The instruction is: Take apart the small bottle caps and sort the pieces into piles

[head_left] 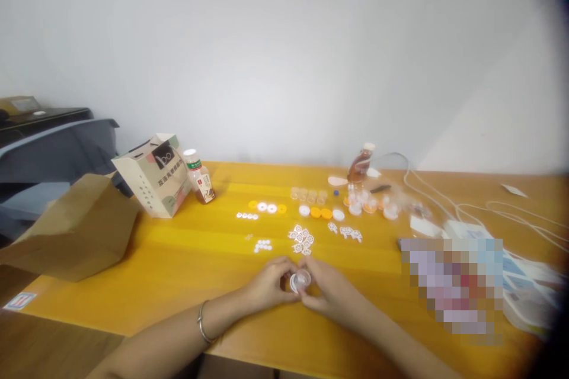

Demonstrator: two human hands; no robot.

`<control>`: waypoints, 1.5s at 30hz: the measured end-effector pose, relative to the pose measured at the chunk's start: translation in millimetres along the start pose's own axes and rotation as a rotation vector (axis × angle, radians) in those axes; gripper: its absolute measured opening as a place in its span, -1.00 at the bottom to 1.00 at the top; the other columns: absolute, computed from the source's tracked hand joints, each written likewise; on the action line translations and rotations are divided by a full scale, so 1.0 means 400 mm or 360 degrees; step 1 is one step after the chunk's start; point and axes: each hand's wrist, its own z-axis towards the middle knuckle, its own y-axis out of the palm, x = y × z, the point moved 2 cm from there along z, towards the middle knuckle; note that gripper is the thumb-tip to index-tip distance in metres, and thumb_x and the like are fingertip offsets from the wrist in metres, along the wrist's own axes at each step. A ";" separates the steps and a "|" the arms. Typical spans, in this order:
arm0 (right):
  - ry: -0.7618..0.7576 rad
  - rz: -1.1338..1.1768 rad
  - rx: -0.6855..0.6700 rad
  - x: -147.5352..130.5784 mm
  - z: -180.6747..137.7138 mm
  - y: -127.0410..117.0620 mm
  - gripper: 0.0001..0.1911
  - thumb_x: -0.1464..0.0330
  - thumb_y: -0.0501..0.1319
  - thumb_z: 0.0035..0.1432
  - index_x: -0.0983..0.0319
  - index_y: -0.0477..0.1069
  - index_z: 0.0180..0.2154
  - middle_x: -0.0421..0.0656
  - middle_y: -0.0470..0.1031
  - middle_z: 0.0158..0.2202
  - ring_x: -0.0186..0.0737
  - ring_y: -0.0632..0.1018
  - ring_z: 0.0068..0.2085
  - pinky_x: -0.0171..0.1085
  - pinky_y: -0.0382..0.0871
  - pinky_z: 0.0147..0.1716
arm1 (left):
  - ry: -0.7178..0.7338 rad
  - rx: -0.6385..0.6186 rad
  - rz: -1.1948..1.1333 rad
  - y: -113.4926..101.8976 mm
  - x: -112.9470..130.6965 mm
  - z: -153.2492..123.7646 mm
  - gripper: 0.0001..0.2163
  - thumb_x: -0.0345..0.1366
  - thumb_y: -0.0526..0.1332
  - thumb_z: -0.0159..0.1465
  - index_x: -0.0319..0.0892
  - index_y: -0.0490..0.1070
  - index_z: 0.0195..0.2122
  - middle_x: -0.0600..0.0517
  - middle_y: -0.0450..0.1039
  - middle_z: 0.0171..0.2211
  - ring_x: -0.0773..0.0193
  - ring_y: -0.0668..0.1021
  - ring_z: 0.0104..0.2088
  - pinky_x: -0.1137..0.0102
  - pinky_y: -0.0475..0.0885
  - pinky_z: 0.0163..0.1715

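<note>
Both your bare forearms reach in from the bottom edge and angle inward, forming a wide upside-down V. Your left forearm (178,334) slants up to the right; your right forearm (386,331) slants up to the left. Your left hand (270,284) and right hand (325,284) face each other, just below the centre of the view, their fingertips close together. On each, the fingers curve inward above and the thumb comes in below, in a light two-handed grip.

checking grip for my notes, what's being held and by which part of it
The left hand and right hand hold a small clear round piece between them, by its sides.
</note>
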 end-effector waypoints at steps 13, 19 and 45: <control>0.0072 0.0458 0.0452 0.068 0.006 -0.013 -0.73 0.30 0.15 0.10 0.15 0.21 -0.13 -0.17 0.44 -0.33 -0.23 0.49 -0.32 -0.21 0.42 -0.27 | 0.0095 0.0323 -0.0147 -0.061 0.052 0.010 -0.48 -0.15 0.33 0.04 -0.12 0.30 0.03 -0.06 0.39 -0.13 0.19 0.43 -0.16 0.33 0.32 -0.14; 0.0066 0.0361 0.0440 0.064 0.013 0.002 -0.48 0.26 0.19 0.07 0.11 0.03 0.04 -0.09 0.43 -0.12 -0.14 0.49 -0.15 -0.10 0.38 -0.14 | 0.0134 0.0347 -0.0104 -0.098 0.097 0.053 -0.77 -0.24 0.24 0.14 -0.18 0.44 -0.18 -0.01 0.50 -0.27 0.24 0.50 -0.26 0.41 0.38 -0.26; 0.0018 0.0258 0.0201 0.095 -0.026 0.068 -0.86 0.38 0.23 0.02 0.18 0.36 -0.30 -0.18 0.36 -0.32 -0.23 0.41 -0.26 -0.28 0.29 -0.23 | -0.0379 0.0749 0.0274 -0.215 -0.187 0.445 -0.70 -0.39 0.25 0.05 -0.29 0.40 -0.15 -0.10 0.47 -0.24 0.20 0.52 -0.25 0.37 0.39 -0.22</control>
